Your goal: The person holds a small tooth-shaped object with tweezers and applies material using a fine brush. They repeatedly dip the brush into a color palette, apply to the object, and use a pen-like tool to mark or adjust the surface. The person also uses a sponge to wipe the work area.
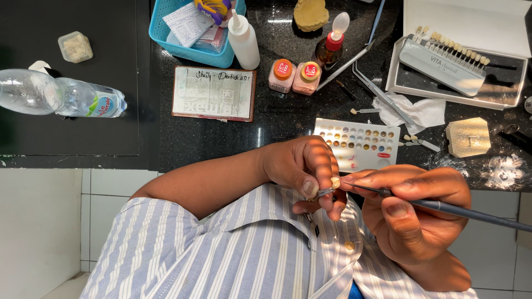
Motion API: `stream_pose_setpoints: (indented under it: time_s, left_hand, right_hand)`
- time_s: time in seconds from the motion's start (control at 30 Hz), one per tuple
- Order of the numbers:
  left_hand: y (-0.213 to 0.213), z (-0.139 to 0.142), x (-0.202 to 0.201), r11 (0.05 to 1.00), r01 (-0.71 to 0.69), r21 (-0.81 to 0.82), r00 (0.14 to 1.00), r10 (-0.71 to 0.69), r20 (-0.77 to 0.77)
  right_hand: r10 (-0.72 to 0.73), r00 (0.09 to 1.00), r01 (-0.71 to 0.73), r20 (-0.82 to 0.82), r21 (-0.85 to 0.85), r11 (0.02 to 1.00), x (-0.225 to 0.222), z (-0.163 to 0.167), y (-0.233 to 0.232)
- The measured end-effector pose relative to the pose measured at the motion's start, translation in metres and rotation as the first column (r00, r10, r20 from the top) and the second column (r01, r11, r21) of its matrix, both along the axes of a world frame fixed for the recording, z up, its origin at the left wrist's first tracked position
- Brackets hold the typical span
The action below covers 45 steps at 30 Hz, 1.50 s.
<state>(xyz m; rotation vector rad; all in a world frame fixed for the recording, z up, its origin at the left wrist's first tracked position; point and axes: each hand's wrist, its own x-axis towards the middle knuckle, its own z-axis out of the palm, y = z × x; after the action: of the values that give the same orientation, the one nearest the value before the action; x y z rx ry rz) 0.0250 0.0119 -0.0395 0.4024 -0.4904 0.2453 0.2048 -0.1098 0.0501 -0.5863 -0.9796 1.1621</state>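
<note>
Close above the striped shirt front, I see the left hand (303, 173) pinching a small metal holder with a cream tooth crown (334, 182) at its tip. My right hand (413, 213) grips a dark brush handle (460, 211), its fine tip touching the crown. I judge the coating work underway, not finished: the colour palette (359, 143) and two orange-capped jars (293, 76) lie open to reach on the black counter (277, 119).

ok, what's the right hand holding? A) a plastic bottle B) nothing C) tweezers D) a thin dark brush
D: the right hand grips a thin dark brush, its tip meeting the small tooth piece pinched in the left hand fingers.
</note>
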Motion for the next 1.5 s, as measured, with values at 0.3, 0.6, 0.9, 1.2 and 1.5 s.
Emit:
stream_pose_setpoints:
  time_s: [0.3,0.6,0.9,1.2,1.5]
  left_hand:
    - [-0.001,0.000,0.000,1.000,-0.021,-0.003,1.000,0.021,0.004]
    - [-0.001,0.002,0.002,1.000,-0.017,-0.013,1.000,0.017,0.008]
    - [0.004,0.013,-0.006,0.992,-0.016,0.126,0.997,0.025,-0.069]
    - [0.004,0.015,-0.006,0.992,-0.013,0.122,0.997,0.023,-0.077]
    - [0.002,0.007,-0.005,0.993,-0.020,0.114,0.998,0.027,-0.060]
  right_hand:
    - [-0.033,0.999,0.034,0.033,-0.039,0.999,-0.003,0.008,-0.003]
    - [-0.073,0.995,0.075,0.066,-0.014,0.997,-0.005,0.006,-0.003]
    - [-0.062,0.991,0.063,0.118,-0.006,0.998,-0.004,0.010,-0.001]
    - [-0.025,0.994,0.028,0.104,-0.023,0.999,-0.001,0.012,-0.005]
    - [-0.070,0.991,0.073,0.110,-0.027,0.997,-0.002,0.009,-0.005]
